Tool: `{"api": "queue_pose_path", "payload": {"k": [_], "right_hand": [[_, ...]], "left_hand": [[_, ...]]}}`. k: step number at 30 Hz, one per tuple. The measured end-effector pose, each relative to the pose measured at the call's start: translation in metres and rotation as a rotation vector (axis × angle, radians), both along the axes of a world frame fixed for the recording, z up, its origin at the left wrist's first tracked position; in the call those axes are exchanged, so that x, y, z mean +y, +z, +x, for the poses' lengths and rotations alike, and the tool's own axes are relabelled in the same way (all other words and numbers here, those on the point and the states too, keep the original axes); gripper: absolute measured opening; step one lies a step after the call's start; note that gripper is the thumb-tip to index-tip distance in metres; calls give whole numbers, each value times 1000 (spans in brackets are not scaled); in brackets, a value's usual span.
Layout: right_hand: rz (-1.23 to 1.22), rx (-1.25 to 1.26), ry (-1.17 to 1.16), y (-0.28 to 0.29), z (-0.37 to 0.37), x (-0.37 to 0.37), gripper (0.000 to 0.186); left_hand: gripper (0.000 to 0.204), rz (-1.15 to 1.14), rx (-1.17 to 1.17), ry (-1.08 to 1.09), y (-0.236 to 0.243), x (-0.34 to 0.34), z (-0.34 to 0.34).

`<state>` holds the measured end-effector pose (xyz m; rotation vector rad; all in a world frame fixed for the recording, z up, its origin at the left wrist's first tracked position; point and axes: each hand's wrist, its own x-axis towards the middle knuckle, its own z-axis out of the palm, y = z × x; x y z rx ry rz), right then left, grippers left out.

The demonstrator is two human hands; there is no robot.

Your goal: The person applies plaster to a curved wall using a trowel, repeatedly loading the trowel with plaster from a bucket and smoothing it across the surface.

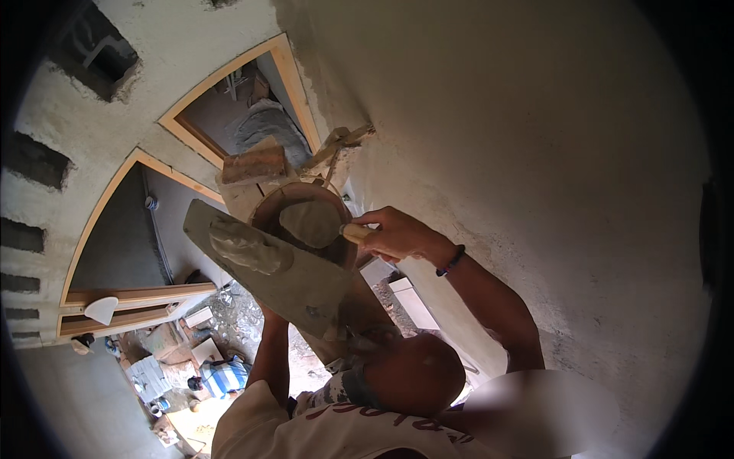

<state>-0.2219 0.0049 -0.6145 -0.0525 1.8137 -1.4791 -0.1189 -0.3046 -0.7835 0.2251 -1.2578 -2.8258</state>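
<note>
My right hand (390,233) grips a wooden-handled tool (353,232), its working end over grey mortar (306,222) in a round bucket (267,200). To the left of that bucket a long flat board (294,279) slants across the view, carrying a lump of wet mortar (245,245). My left hand (274,310) is mostly hidden beneath the board, so its fingers cannot be seen. A brick-coloured block (252,164) lies on timber behind the bucket. Between my forearms show a head (413,371) and a white shirt (329,428).
Plastered wall (550,176) fills the right side. Wood-framed openings (287,57) and dark recesses (34,157) line the left wall. Far below, a person in a striped top (225,376) is among sacks, pots and debris (164,344); pale slabs (413,304) lie beside the right wall.
</note>
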Motion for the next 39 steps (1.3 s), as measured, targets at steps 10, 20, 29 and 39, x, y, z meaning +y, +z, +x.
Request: {"api": "queue_pose_path", "payload": {"k": [10, 20, 29, 39], "right_hand": [[-72, 369, -6, -130, 10, -40, 41], [361, -143, -451, -33, 172, 151, 49], [493, -378, -694, -36, 324, 225, 58], [664, -347, -737, -43, 416, 250, 59]], "left_hand": [[51, -573, 180, 5, -24, 76, -21], [68, -115, 87, -416, 58, 245, -14], [37, -199, 298, -355, -37, 340, 7], [40, -285, 310, -408, -126, 414, 5]]}}
